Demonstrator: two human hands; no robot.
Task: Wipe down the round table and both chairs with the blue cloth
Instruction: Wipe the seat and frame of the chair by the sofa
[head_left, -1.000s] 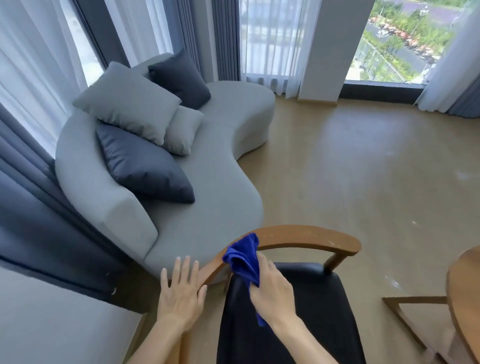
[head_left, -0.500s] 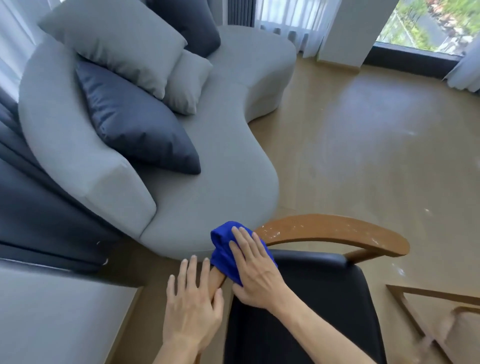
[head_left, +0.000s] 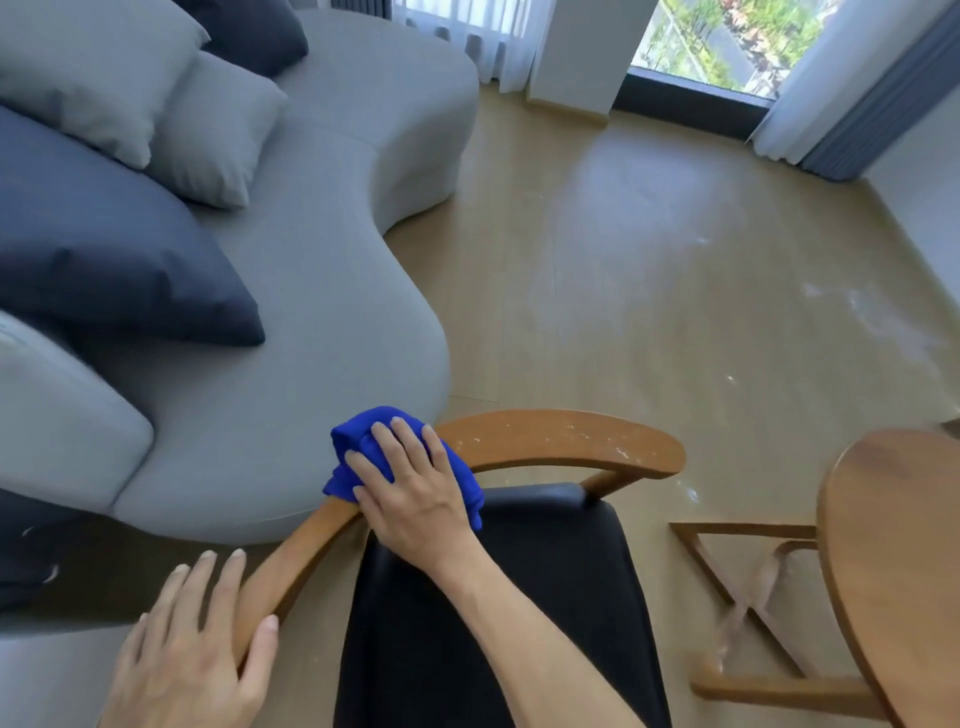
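Observation:
A wooden chair with a curved backrest rail and a black seat stands right below me. My right hand lies flat on the bunched blue cloth and presses it onto the left bend of the rail. My left hand rests on the near left end of the same rail, fingers straight and thumb against its inner side. The round wooden table shows its edge at the lower right.
A curved grey sofa with grey and dark cushions stands close behind the chair on the left. The table's wooden base crosses the floor at the right. Bare wood floor stretches to the window and curtains at the back.
My right hand has slid the cloth a little along the rail toward the right, and my left hand has shifted down the rail's near end. My view has dropped and turned right, bringing the table in.

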